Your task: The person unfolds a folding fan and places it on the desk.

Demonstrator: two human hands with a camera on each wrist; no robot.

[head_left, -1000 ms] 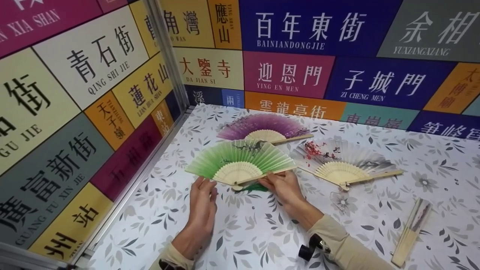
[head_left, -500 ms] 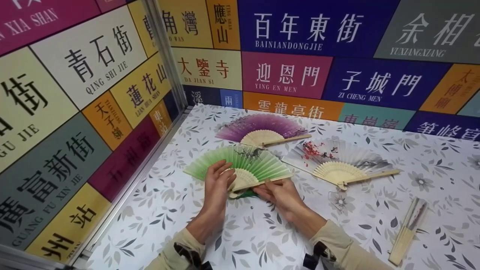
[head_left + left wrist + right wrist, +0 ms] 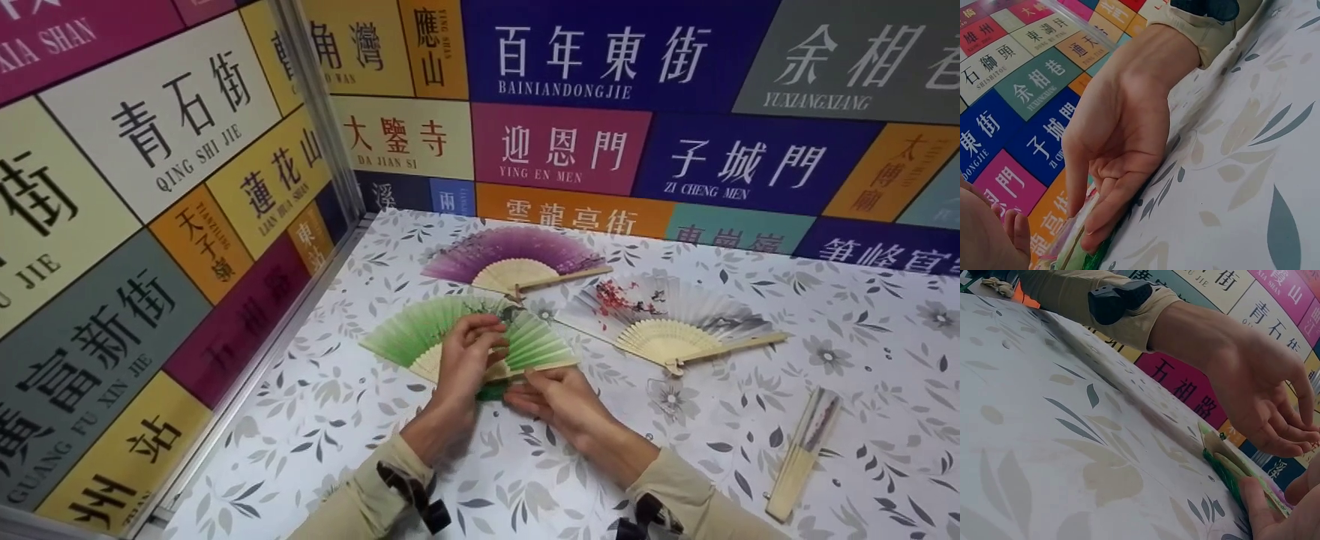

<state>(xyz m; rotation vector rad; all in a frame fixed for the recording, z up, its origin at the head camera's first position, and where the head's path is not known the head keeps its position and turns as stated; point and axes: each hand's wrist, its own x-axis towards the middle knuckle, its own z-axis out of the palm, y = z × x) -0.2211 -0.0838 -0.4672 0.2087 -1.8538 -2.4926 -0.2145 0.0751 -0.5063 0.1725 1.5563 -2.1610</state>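
A green folding fan (image 3: 401,334) lies spread on the patterned tablecloth, in front of me in the head view. My right hand (image 3: 566,409) pinches the fan's right guard stick near its lower end, thumb above and fingers below; the left wrist view shows this hand (image 3: 1129,124) too. A dark green tassel (image 3: 491,392) lies by the pivot. Over the fan's middle is my left hand (image 3: 466,364), fingers loosely bent and holding nothing, hiding part of the ribs. From the right wrist view, this left hand (image 3: 1264,394) is raised above the fan's edge.
Behind lies a spread purple folding fan (image 3: 517,255). To the right are a spread white folding fan (image 3: 671,315) with red blossoms and a folded fan (image 3: 802,454). Colourful sign-covered walls (image 3: 559,146) border the table at the back and left.
My left hand has moved from the fan's left side rightward over its middle. My right hand stays at the right guard stick; the whole head view has shifted slightly.
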